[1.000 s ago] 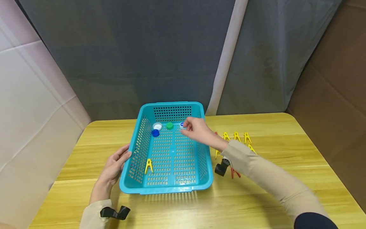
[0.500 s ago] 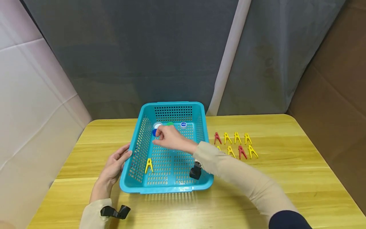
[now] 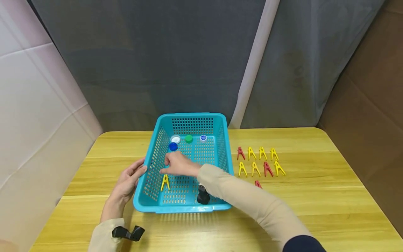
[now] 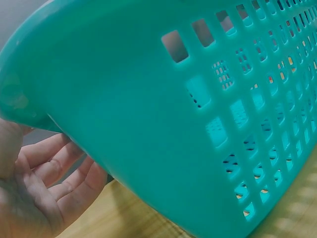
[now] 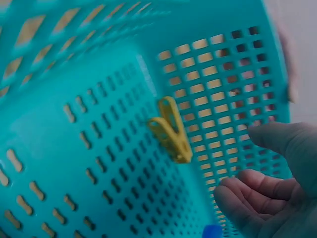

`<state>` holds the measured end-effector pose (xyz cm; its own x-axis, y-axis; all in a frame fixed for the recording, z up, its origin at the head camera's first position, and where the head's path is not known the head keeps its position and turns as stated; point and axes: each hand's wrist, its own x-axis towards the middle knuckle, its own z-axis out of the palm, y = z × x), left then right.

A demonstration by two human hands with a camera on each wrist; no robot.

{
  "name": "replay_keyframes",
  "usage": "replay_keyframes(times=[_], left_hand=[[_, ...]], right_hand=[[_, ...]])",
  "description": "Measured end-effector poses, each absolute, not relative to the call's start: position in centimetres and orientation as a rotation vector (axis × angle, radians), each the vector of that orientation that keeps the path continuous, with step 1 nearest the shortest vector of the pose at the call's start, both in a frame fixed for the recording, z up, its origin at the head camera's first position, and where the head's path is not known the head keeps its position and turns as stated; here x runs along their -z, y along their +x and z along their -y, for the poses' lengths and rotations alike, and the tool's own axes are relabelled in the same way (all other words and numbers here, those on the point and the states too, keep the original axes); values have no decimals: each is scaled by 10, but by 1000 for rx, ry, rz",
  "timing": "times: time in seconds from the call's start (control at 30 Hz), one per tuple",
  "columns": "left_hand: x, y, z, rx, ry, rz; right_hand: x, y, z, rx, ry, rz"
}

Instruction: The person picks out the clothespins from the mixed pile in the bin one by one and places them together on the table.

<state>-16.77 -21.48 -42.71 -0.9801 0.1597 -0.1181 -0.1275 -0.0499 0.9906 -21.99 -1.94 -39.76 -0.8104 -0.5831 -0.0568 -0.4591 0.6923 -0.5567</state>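
A turquoise basket [image 3: 185,209] stands on the wooden table, and my left hand [image 3: 126,183] holds its left rim, thumb over the edge. In the left wrist view, fingers [image 4: 59,173] of that hand lie against the outside under the rim. My right hand [image 3: 180,164] hovers inside the basket with thumb and bent fingers apart, nothing between them. Just below it a yellow clothespin [image 3: 165,182] leans near the left wall; the right wrist view also shows this clothespin [image 5: 172,131]. Farther back lie a blue cap [image 3: 173,146], a white cap [image 3: 175,139], a green cap [image 3: 189,139] and a blue-and-white cap [image 3: 203,138].
Right of the basket, several yellow clothespins [image 3: 254,168] and red clothespins [image 3: 268,169] lie in rows; the right sleeve partly covers a red clothespin [image 3: 258,184] in front. A grey curtain [image 3: 157,70] hangs behind the table [image 3: 315,196].
My right hand has moved left and toward the front of the basket, from beside the blue-and-white cap to above the yellow clothespin. The left hand keeps its hold on the rim.
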Motion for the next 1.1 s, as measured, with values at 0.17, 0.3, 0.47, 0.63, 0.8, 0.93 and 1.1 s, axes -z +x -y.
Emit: replay_keyframes(times=[0.17, 0.3, 0.47, 0.63, 0.8, 0.93, 1.1], left_hand=[[426, -167, 215, -2138, 28, -2011], [428, -167, 217, -2144, 55, -2006], [431, -166, 216, -2166, 81, -1990], [431, -166, 215, -2167, 54, -1997], [429, -167, 214, -2148, 43, -2025], [428, -167, 214, -2147, 44, -2025], [428, -167, 214, -2143, 35, -2039]], right_hand=[[409, -219, 25, 698, -835, -2634], [417, -219, 30, 614, -823, -2635], [425, -220, 33, 521, -830, -2641], [427, -222, 35, 444, -831, -2615], [424, -223, 38, 412, -821, -2609], [422, -222, 40, 394, -821, -2619], [418, -221, 42, 367, -768, -2612]])
